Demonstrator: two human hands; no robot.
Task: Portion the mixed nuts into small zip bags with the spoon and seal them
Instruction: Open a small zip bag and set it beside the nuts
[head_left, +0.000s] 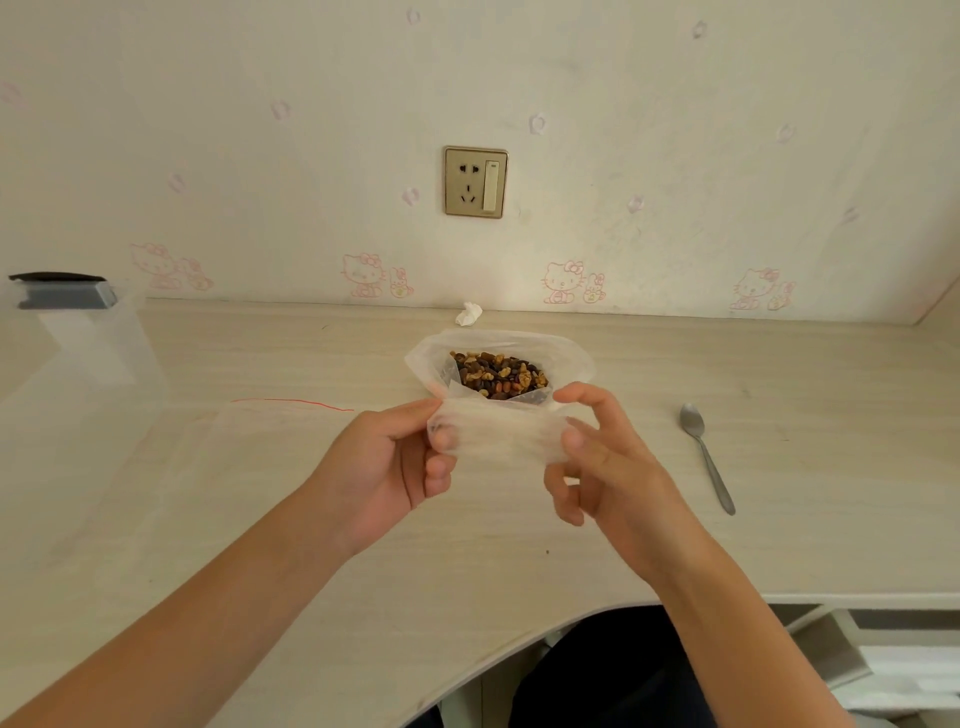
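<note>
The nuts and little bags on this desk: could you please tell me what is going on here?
A person holds a small zip bag over the desk, the left hand and right hand each pinching one end; it looks empty. Behind it the mixed nuts sit in an open large bag. The spoon lies untouched to the right.

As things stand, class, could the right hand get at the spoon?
Probably yes, once freed: the spoon lies uncovered beside the right hand, nothing between, but that hand pinches the small bag.
</note>
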